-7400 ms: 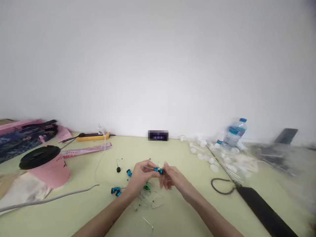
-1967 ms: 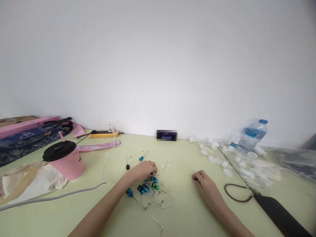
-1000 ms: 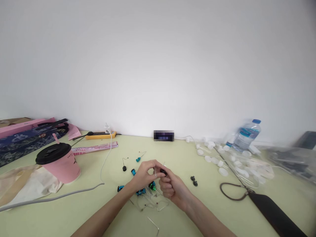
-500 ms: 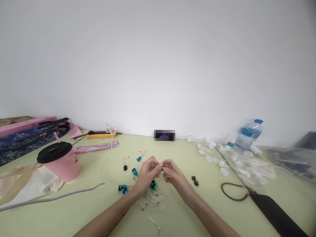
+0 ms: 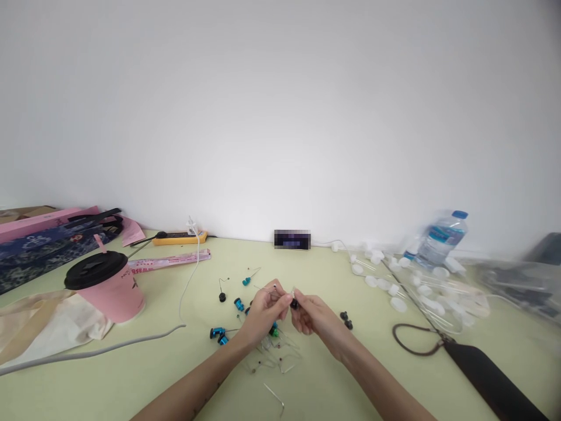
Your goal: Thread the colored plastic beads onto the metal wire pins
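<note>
Head view | small black rounded part (image 5: 294,304), material unclear: between fingertips of left hand (image 5: 266,310) and right hand (image 5: 311,316), right nearer, pinching it | left grasps thin pale wire (image 5: 264,287), long axis roughly left-right, visible end pointing left | part's axis, join with wire: cannot tell, fingers cover them

Right of the pink cup (image 5: 117,297), my left grip (image 5: 265,310) and right grip (image 5: 314,318) partly hide a small black piece (image 5: 294,304). Farther right of the cup, the plastic bag (image 5: 511,292) blurs; left of it, the left edge cuts off the pale cloth (image 5: 48,313).
</note>
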A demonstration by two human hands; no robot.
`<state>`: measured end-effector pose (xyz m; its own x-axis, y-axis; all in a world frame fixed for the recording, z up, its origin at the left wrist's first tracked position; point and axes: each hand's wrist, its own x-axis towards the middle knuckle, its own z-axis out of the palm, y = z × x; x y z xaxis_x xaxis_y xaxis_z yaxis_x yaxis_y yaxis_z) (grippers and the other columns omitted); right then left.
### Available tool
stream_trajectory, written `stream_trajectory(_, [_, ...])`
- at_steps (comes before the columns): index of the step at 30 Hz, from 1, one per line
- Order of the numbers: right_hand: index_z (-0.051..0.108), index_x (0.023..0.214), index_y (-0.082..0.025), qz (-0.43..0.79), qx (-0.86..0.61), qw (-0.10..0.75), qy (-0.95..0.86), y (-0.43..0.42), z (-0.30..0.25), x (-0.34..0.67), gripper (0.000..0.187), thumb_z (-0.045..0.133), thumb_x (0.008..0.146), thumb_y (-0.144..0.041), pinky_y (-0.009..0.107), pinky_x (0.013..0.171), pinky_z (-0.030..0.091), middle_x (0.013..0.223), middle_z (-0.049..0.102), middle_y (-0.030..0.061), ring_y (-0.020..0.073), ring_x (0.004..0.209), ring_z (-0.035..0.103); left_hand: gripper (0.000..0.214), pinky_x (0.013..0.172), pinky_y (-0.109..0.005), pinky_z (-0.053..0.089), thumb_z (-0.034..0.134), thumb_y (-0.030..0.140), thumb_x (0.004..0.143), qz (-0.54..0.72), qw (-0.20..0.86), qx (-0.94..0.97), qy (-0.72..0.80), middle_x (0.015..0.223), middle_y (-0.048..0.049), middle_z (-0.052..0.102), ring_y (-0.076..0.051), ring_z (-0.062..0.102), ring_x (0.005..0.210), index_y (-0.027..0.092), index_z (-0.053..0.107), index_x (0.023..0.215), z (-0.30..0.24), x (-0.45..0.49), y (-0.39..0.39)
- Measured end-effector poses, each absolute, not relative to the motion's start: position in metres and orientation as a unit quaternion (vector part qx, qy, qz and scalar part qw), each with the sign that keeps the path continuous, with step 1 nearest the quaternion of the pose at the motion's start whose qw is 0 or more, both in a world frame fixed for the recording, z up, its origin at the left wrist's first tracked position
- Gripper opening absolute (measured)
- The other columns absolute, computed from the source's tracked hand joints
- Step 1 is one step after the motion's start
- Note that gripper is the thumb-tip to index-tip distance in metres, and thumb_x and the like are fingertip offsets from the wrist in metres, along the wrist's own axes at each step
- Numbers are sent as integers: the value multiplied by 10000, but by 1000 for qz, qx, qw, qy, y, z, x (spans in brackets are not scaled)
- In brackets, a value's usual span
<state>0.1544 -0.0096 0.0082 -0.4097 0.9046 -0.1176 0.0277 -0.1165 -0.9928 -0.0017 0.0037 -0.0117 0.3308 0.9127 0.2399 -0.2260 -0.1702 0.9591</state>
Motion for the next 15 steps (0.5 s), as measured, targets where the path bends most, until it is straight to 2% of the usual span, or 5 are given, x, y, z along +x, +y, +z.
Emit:
stream_trajectory(4, [538,872,-216,578,-402,410,-580,-9,13,157,341,696,703,-467,217,608,337,880,551,-15,99,658,475,264,441,-169,230,545,360,849,516,575,560,298,479,68,456,-51,324,434,175,427,701,-10,-3,5])
stream_trajectory(6, [538,885,-213,575,-422,402,-574,-7,11,158,341,630,747,-512,223,590,334,897,551,-2,98,630,461,267,431,-169,209,545,366,848,516,583,554,294,474,71,454,-49,303,426,177,422,704,-9,-2,5])
stream_trajectory(10, [547,672,-151,591,-423,347,-593,-6,6,156,525,341,871,-591,241,522,284,601,508,2,98,506,384,283,426,-175,209,543,394,842,505,588,558,296,468,68,460,-50,304,414,177,424,705,-10,-2,5])
stream_trajectory(13, [550,826,-188,575,-403,388,-598,-8,7,156,319,568,800,-506,232,588,326,805,529,-8,91,590,428,299,429,-173,209,553,413,831,507,591,548,307,473,66,466,-48,305,411,178,422,702,-10,-3,5])
stream_trajectory(15, [513,923,-233,562,-418,411,-583,-8,7,157,326,646,750,-475,230,612,340,941,509,-15,84,620,436,305,426,-172,198,559,420,825,510,592,541,311,471,68,466,-46,298,407,179,417,702,-9,-3,6])
